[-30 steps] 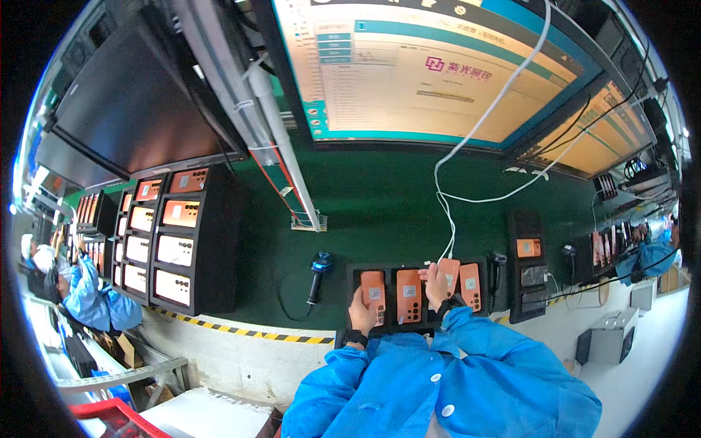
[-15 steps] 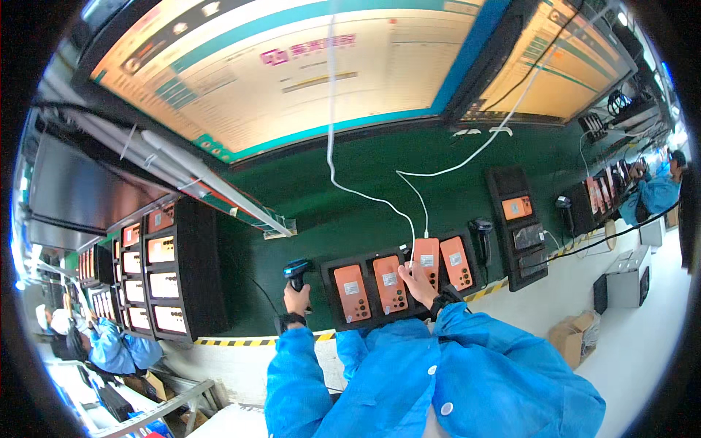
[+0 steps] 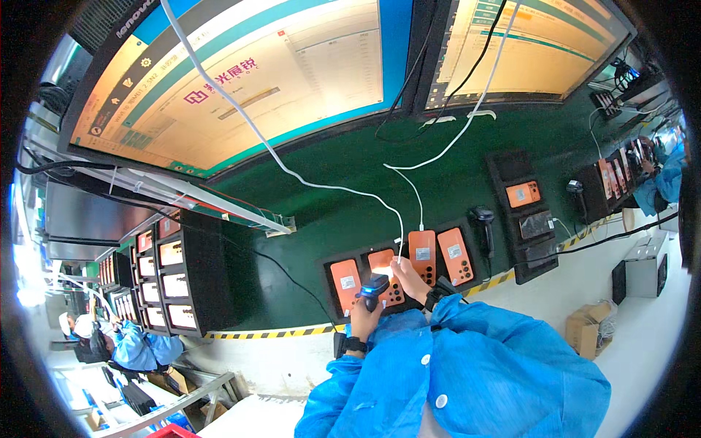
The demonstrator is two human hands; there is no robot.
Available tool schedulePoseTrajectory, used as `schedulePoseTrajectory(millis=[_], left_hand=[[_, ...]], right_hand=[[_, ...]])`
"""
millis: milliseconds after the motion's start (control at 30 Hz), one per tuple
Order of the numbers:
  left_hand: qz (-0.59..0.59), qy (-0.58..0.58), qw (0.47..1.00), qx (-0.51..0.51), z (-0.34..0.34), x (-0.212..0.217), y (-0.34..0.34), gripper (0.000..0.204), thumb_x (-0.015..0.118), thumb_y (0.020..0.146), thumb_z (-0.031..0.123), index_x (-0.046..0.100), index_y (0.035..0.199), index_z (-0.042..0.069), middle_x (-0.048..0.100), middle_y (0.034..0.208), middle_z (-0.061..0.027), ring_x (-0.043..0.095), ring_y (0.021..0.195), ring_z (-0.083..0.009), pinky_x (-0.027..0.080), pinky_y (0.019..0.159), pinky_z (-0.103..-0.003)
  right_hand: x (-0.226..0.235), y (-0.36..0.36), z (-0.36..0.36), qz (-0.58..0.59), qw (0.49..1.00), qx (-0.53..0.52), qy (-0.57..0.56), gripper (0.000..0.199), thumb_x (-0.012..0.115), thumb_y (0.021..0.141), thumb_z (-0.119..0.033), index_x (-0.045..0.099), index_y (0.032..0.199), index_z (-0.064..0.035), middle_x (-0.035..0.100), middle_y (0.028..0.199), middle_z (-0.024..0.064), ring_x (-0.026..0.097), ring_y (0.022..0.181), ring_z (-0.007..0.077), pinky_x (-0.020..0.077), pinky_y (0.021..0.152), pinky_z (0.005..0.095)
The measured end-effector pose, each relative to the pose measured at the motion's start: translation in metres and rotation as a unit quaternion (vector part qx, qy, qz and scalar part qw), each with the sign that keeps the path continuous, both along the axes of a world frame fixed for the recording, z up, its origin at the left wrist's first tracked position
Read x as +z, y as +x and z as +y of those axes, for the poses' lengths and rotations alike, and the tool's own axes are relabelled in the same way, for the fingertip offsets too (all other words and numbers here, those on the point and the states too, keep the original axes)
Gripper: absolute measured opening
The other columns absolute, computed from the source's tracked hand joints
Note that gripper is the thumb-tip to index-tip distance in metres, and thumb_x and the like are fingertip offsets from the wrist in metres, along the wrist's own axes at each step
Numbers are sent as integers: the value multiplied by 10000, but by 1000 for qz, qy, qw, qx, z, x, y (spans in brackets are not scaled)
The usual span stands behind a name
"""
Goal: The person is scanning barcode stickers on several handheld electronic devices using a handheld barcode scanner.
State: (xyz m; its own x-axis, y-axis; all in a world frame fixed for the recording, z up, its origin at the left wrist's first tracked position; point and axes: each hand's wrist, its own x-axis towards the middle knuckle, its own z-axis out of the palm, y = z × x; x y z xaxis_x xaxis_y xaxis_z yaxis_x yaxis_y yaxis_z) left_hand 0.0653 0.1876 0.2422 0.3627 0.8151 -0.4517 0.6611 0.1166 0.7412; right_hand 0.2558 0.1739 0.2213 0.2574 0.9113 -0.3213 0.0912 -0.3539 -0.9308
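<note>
My left hand [image 3: 363, 321] grips a black handheld barcode scanner [image 3: 374, 286] with a blue-lit top. Its head is over the second orange phone [image 3: 378, 258] from the left, which shows a bright patch of light. My right hand [image 3: 411, 282] is closed at the upper right of that phone, pinching the end of a white cable [image 3: 350, 191]; whether the plug is in the phone is hidden. Several orange phones lie face down in a black foam tray [image 3: 363, 267]. A second white cable [image 3: 418, 198] runs to the top of the third phone [image 3: 422, 254].
Two lit monitors [image 3: 292, 95] stand behind the green bench top [image 3: 307, 226]. At left is a stack of black trays [image 3: 208, 274] with phones. Another scanner [image 3: 483, 228] and a black tray [image 3: 515, 166] stand to the right. Co-workers sit at both sides. A carton [image 3: 584, 328] is on the floor.
My left hand has brought the scanner rightward and nearer, from beside the tray to over the second phone. My right hand has shifted slightly left with the cable. The view has turned a little.
</note>
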Motion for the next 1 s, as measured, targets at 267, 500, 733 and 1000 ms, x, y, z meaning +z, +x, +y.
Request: schedulePoseTrajectory(millis=[267,500,733,1000], left_hand=[[12,40,998,40,-9,-6,-16,394,685,732,291,603,996,12,656,757,-167,656,729,-294,497,673,-379],[-40,-7,999,36,4,8,-30,403,689,699,304,614,916,-27,642,764,-235,647,766,-374,495,661,-414],[-67,70,986,135,28,8,-49,326,681,679,210,604,904,-13,644,765,-209,647,742,-357,493,663,-415],[26,245,930,273,110,-63,-103,477,630,671,150,520,1108,-9,593,1039,-224,558,967,-409,445,845,-457]], right_hand=[[7,-8,3,-5,1000,-21,7,509,362,953,-481,457,879,13,494,853,129,485,843,215,376,761,346],[7,-18,11,-88,993,-77,-16,535,406,924,-508,487,810,9,525,723,133,531,711,241,396,643,374],[4,-24,24,-182,976,-105,-63,502,539,846,-480,510,786,18,557,711,164,562,707,325,415,633,410],[-14,-44,20,-209,974,-82,-4,359,691,745,-301,451,829,-48,520,842,163,539,772,358,439,676,418]])
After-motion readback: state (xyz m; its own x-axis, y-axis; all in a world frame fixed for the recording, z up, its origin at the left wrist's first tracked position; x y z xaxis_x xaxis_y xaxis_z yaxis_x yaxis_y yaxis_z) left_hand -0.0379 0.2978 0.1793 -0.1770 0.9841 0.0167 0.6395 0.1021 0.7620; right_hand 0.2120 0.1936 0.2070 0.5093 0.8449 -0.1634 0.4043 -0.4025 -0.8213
